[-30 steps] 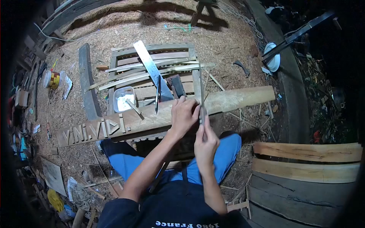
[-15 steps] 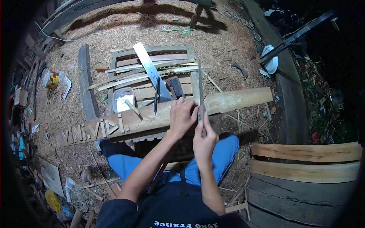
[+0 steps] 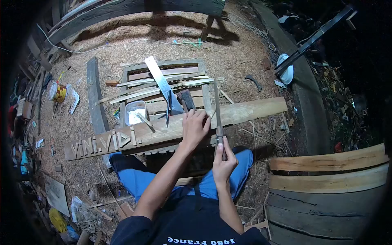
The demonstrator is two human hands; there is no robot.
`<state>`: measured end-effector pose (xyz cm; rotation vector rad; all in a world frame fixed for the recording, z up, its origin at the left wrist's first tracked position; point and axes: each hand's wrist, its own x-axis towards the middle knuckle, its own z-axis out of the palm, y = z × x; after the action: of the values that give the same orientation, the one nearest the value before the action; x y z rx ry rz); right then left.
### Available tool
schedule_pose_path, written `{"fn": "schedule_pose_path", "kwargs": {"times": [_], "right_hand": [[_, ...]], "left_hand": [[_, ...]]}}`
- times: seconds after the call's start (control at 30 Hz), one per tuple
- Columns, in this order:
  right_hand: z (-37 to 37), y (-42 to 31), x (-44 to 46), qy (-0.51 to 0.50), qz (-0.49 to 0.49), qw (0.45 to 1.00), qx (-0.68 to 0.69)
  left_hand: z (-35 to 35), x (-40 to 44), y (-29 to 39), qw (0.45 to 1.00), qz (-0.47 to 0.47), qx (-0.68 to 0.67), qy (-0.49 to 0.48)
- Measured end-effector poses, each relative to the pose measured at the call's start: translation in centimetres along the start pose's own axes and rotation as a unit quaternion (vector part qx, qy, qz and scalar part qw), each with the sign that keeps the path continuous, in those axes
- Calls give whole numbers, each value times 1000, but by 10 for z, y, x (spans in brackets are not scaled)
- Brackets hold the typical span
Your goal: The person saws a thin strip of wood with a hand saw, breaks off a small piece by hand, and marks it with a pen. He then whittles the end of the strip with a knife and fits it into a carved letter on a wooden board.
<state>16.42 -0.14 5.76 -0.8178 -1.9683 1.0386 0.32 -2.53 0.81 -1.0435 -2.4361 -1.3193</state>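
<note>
My left hand rests on a long wooden board lying across the slatted stand. Its fingers are bent and pressed together near the board's far edge; whatever they grip is hidden. My right hand wraps round the handle of a long, narrow-bladed cutting tool. The blade points away from me and crosses the board just right of my left hand. Raised letters made of wooden strips read "VINI.VIDI." on the board's left part. A black pen and a small wooden stick lie left of my left hand.
Behind the board, the slatted stand bears a metal straightedge, thin wooden strips, a dark block and a plastic tub of white stuff. Two planks lie at right. A low bench stands beyond.
My right hand has drawn the tool back toward my body, its blade still crossing the board. My left hand stays at the same spot on the board. The whole view has shifted slightly.
</note>
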Motion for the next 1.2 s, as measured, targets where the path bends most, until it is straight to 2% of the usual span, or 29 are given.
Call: {"fn": "schedule_pose_path", "kwargs": {"times": [0.03, 0.1, 0.17, 0.37, 0.43, 0.47, 0.53, 0.63, 0.7, 0.73, 0.8, 0.9, 1.1, 1.2], "right_hand": [[-9, -2, -4, -18, 21, 999, -31], [-13, 4, -2, -6, -4, 1000, -21], [-16, 6, -3, -4, 29, 1000, 5], [-14, 17, -5, 12, -5, 1000, 14], [-13, 14, -2, 11, -18, 1000, 14], [-13, 11, -1, 17, -15, 999, 27], [-12, 1, 2, 20, -13, 999, 43], [-13, -9, 6, 17, 4, 999, 48], [-11, -11, 10, 25, -34, 999, 33], [-8, -9, 11, 34, -58, 998, 19], [-6, -16, 13, 15, -41, 999, 32], [0, -29, 15, -15, -17, 999, 41], [18, -29, 4, -51, -38, 997, 32], [25, -25, -1, -54, -49, 997, 23]], "left_hand": [[1, -4, 1, 1000, 6, 8, 16], [-2, -11, 6, 999, 21, 31, 6], [-8, -20, 15, 998, 27, 60, 8], [-12, -30, 9, 999, 46, 28, 6], [-19, -32, 12, 999, -9, -46, -14], [-22, -33, 14, 999, -7, -42, -11], [-32, -31, 20, 985, -60, -159, -16], [-54, -22, 32, 985, -62, -163, -12], [-70, -14, 41, 984, -64, -165, -7], [-76, -12, 41, 987, -34, -155, 4], [-93, -11, 43, 992, -4, -124, 19], [-110, -21, 42, 990, -28, -135, 42], [-134, -44, 37, 991, -77, -104, 40], [-136, -50, 32, 984, -106, -133, 58]]}}
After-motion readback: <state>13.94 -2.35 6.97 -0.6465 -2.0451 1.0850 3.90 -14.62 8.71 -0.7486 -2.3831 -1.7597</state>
